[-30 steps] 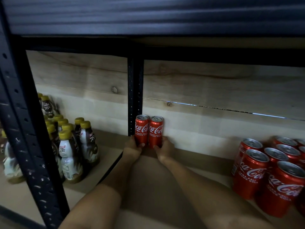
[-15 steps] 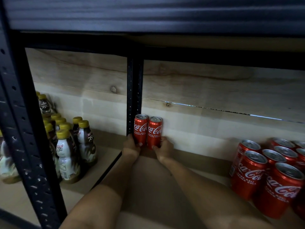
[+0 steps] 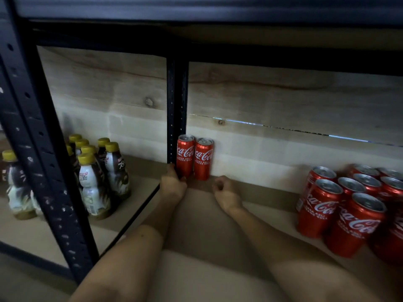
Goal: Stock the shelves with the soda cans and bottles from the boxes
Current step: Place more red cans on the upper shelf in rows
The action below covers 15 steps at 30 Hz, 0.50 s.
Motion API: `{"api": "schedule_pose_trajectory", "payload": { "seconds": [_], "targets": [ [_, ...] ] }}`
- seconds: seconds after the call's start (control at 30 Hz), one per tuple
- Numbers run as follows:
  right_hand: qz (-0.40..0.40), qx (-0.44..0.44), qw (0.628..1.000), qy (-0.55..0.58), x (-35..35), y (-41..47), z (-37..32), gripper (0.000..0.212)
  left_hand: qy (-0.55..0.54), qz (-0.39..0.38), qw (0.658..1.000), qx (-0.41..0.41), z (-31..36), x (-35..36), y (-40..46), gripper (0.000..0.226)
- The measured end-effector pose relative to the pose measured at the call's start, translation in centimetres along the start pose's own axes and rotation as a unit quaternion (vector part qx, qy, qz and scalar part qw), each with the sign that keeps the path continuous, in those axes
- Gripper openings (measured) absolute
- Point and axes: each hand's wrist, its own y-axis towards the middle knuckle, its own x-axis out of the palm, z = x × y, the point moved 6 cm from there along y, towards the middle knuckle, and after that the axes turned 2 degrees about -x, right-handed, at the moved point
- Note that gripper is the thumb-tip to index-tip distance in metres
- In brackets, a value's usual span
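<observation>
Two slim cans (image 3: 194,158) upright against back wall (touching), bottles (image 3: 98,171) left, can cluster (image 3: 349,205) right.

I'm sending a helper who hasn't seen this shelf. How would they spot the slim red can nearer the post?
Find the dark perforated metal post at the back wall. Two slim red cola cans stand upright at its foot; take the left slim can, beside the post, the left hand touching its base. The right slim can stands free.

Dim throughout, lit from the front, with the forearms brightest near the bottom edge. Deep shadow under the upper shelf board (image 3: 283,33) and along the back of the lower shelf (image 3: 218,225). Thin daylight leaking through a crack in the wooden back wall (image 3: 283,99). Blurred, perhaps by motion, on the yellow-capped bottles (image 3: 93,182). Bowed by wide-angle distortion at the left post (image 3: 43,160).
</observation>
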Motion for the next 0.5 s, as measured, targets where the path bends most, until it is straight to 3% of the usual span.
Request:
{"api": "schedule_pose_trajectory", "payload": {
  "seconds": [0.2, 0.5],
  "targets": [
    [0.030, -0.015, 0.999, -0.035, -3.3, -4.6, 0.3, 0.022, 0.023, -0.013, 1.000, 0.008, 1.9, -0.6, -4.6, 0.046],
    [0.100, -0.031, 0.994, 0.007, -10.3, -13.4, 1.7, 0.012, -0.047, -0.140, 0.987, 0.066, 5.2, 3.0, -13.5, 0.013]
  ]
}}
